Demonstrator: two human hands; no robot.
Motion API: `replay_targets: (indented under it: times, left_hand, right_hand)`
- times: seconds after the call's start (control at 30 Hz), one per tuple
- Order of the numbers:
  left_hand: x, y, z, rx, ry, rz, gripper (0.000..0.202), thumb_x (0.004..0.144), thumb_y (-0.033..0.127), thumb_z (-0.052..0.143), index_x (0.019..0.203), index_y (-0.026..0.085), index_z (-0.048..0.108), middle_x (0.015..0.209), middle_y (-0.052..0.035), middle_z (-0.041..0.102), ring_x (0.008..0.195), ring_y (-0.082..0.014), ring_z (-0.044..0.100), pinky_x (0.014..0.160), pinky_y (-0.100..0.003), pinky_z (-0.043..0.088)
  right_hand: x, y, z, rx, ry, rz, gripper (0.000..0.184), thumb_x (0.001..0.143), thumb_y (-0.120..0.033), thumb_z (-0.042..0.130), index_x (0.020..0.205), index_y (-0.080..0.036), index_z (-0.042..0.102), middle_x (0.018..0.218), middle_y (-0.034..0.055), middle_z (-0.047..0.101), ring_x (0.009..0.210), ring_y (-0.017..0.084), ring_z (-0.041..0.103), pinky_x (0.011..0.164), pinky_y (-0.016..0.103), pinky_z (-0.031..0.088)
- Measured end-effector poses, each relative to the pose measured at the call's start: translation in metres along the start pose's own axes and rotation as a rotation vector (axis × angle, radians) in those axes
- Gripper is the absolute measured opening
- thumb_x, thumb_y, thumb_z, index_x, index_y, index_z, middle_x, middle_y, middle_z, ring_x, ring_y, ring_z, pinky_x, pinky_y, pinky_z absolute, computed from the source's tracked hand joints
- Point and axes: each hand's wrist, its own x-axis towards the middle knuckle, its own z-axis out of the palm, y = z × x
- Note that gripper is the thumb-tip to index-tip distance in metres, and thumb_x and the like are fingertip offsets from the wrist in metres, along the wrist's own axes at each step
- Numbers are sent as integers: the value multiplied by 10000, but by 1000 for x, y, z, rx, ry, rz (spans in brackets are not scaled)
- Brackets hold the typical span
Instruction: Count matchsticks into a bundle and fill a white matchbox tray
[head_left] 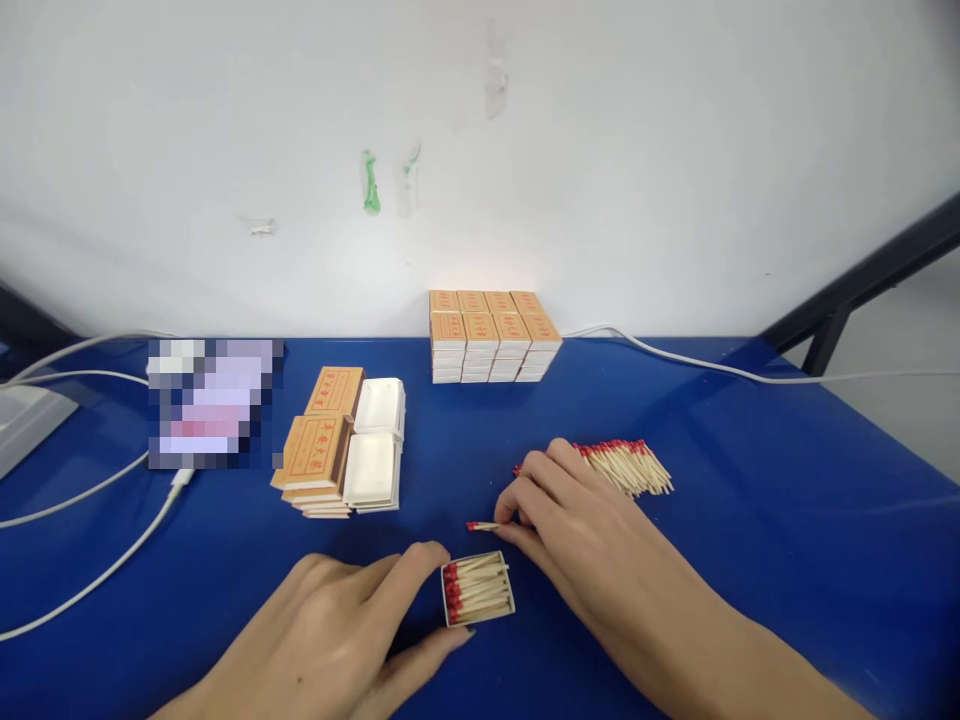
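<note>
My left hand (352,625) grips a small white matchbox tray (513,596) by its left end, thumb at the near side and forefinger at the far side. Red-headed matches (480,588) lie in the tray, heads to the left. Just beyond it, my right hand (566,520) pinches a few matches (481,526) between thumb and fingers, their red heads pointing left. A loose pile of matches (630,468) lies behind the right hand, which partly hides it.
Orange matchbox sleeves (319,450) are stacked at the left, beside stacked white trays (373,468). Closed matchboxes (495,340) stand in a block against the wall. A blurred-out flat object (217,400) and a white cable (142,540) lie far left on the blue table (787,500).
</note>
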Motion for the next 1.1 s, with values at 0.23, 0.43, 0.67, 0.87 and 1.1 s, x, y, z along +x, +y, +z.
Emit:
replay_targets:
  times: [0.23, 0.43, 0.67, 0.87, 1.1]
  left_hand:
    - [-3, -4, 4, -69, -7, -21, 337, 1196, 502, 481, 1265, 210, 635, 698, 65, 760, 464, -174, 727, 406, -307, 527]
    - [-2, -6, 3, -139, -30, -47, 326, 1189, 496, 514, 1245, 202, 644, 735, 54, 777, 471, -136, 717, 436, -249, 533]
    - [0, -6, -1, -172, -48, -64, 330, 1185, 503, 515, 1174, 201, 645, 618, 88, 653, 412, -139, 647, 377, -261, 469]
    - [0, -5, 0, -156, -38, -38, 322, 1203, 489, 477, 1284, 217, 629, 805, 53, 822, 536, -162, 779, 448, -295, 547]
    - [-6, -7, 5, -112, 23, -1, 331, 1216, 392, 469, 1412, 187, 639, 912, 6, 876, 649, -189, 851, 564, -288, 668]
  right_hand:
    - [-2, -9, -8, -42, 30, -20, 171, 1029, -85, 657, 1034, -228, 753, 1060, 85, 740, 931, 277, 614, 856, 474, 544]
    - [4, -36, -12, -284, -54, -208, 232, 880, -8, 635, 838, -202, 757, 797, 54, 653, 773, 272, 579, 800, 504, 593]
    - [1, -37, -15, -164, -23, -125, 189, 958, -80, 687, 896, -236, 774, 883, 71, 713, 873, 291, 644, 862, 490, 617]
    - [-12, -32, -17, 128, 27, 50, 289, 1097, -77, 536, 961, -238, 734, 997, 74, 736, 924, 244, 705, 812, 381, 634]
    - [-26, -34, -3, 410, 77, 211, 126, 1101, -148, 626, 1100, -248, 704, 1078, 47, 719, 889, 186, 751, 787, 305, 653]
